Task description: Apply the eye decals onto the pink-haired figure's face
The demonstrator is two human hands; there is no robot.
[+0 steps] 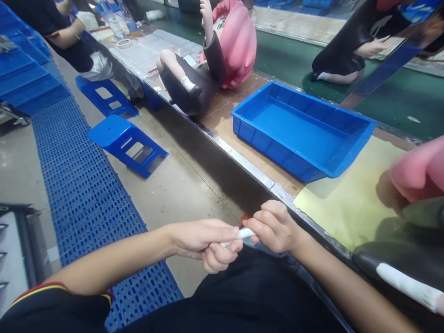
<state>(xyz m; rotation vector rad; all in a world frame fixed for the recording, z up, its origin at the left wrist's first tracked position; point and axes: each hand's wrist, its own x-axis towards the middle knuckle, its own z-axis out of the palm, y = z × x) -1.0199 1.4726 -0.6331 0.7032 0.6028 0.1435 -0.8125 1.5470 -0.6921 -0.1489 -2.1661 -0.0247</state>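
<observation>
Both of my hands meet over my lap, just off the workbench edge. My left hand and my right hand pinch the two ends of a small white stick-like object; something red shows just behind it. A large doll with pink hair in a dark outfit lies on the bench further up. Part of another pink-haired doll shows at the right edge.
An empty blue plastic tray sits on the bench. Two blue stools stand on the floor beside blue grid mats. Another person sits further up the bench, and a third doll lies beyond the green belt.
</observation>
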